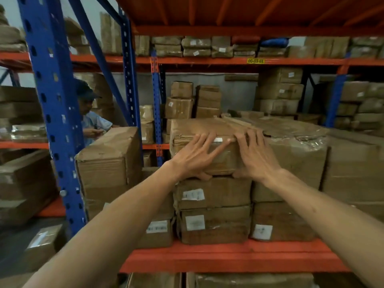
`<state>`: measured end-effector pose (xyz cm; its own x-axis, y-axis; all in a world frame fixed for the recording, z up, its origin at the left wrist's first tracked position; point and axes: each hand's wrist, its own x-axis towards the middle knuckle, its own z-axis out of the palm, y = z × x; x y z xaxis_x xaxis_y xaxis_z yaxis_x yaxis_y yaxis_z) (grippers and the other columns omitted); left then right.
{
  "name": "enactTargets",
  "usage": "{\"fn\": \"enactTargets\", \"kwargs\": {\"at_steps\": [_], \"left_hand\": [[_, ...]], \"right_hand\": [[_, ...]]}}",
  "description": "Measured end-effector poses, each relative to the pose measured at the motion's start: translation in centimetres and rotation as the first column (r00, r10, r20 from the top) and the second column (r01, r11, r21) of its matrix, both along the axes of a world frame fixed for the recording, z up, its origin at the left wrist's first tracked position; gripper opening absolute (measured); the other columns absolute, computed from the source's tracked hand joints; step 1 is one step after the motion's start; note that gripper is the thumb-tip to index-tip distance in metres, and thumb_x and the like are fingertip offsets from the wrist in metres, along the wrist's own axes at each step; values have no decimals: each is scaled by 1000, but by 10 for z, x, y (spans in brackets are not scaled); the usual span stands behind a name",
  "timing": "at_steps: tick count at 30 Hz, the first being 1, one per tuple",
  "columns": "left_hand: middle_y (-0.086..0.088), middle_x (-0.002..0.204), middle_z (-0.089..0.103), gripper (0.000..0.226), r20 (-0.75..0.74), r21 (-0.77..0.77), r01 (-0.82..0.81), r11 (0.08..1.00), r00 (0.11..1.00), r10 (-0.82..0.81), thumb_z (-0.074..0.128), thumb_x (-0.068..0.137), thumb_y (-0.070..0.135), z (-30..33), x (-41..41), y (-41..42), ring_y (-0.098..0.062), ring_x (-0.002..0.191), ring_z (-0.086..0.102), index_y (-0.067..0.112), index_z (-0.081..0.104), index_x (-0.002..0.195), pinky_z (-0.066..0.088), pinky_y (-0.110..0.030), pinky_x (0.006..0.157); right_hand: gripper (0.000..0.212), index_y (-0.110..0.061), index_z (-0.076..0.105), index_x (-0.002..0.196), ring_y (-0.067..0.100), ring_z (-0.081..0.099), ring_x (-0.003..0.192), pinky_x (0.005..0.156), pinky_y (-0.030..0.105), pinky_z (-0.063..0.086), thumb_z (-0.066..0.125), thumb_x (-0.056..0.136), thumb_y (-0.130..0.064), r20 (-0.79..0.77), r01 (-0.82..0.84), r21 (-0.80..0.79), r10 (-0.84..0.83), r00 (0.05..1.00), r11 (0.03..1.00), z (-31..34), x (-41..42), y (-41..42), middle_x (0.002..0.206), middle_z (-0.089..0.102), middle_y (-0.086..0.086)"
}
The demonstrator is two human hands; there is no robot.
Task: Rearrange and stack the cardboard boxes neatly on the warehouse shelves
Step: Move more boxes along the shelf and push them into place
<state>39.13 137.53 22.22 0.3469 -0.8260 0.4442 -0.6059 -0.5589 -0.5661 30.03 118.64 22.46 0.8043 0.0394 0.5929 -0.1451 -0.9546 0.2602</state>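
A worn cardboard box lies on top of a stack of two labelled boxes on the orange shelf. My left hand presses flat on the top box's front face, fingers spread, thumb under its lower edge. My right hand lies flat on the same face at its right side, fingers spread upward, thumb at the bottom corner. Neither hand wraps around the box.
A tall box stands left of the stack, beside a blue upright post. Plastic-wrapped boxes fill the shelf to the right. Another person works behind the rack at left. More boxes fill the far shelves.
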Motion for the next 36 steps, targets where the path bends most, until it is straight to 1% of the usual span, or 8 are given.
{"fn": "enactTargets", "kwargs": {"at_steps": [8,13,16,19,22,27,31,36], "left_hand": [[-32,146,31,122,98,-18,62,998,993,-60,61,72,80,-4,14,6,-47,132,32,13,7,158,26,-55,112],[-27,159,11,137,83,-217,-33,976,995,52,64,58,87,-9,3,13,-47,145,13,22,-3,158,7,-71,113],[-18,157,-30,157,-319,-628,-252,736,946,52,82,45,75,-39,-8,37,-47,145,-17,33,-26,151,-2,-76,106],[-24,162,-1,160,-569,-696,-246,674,761,-311,95,55,44,-61,-4,52,-38,145,23,44,-40,140,25,-67,112],[-25,155,26,160,-564,-712,-219,667,745,-356,96,56,42,-60,7,52,-41,136,41,46,-42,137,34,-66,108],[-24,162,7,153,-575,-692,-232,684,750,-328,91,64,37,-64,-4,54,-41,139,37,44,-43,138,34,-67,107],[-19,154,33,134,-498,-680,-240,693,845,-195,81,74,50,-70,-24,79,-35,129,49,35,-29,150,45,-59,101],[-22,155,21,117,-172,-932,-194,307,980,98,80,73,49,-95,-35,135,-35,142,22,4,9,155,19,-48,120]], "right_hand": [[124,-12,23,144,38,35,119,104,47,37,87,49,-59,40,-16,-35,18,999,999,-1,4,1,135,35,22],[125,-13,22,146,38,35,120,105,48,38,87,50,-60,26,8,-40,-7,1000,999,1,1,5,135,34,21],[126,-14,20,145,38,33,120,104,50,38,87,50,-63,13,-4,-47,5,1000,999,1,5,3,134,32,20],[126,-13,19,143,39,31,118,104,50,37,86,50,-64,0,-2,-80,2,1000,997,2,9,-2,132,31,20],[125,-15,19,141,38,31,118,104,51,37,85,49,-66,-9,-13,-66,12,1000,998,7,12,-4,132,31,19],[124,-17,13,139,40,27,127,107,56,35,82,50,-70,-130,128,-94,-140,982,987,14,11,14,138,27,19],[120,-16,6,153,40,17,146,118,65,9,77,68,-61,-221,270,-222,-318,922,937,41,1,57,158,16,20],[113,-21,7,152,38,6,148,121,57,3,83,68,-33,-91,-115,-314,90,992,943,57,5,150,159,7,17]]}}
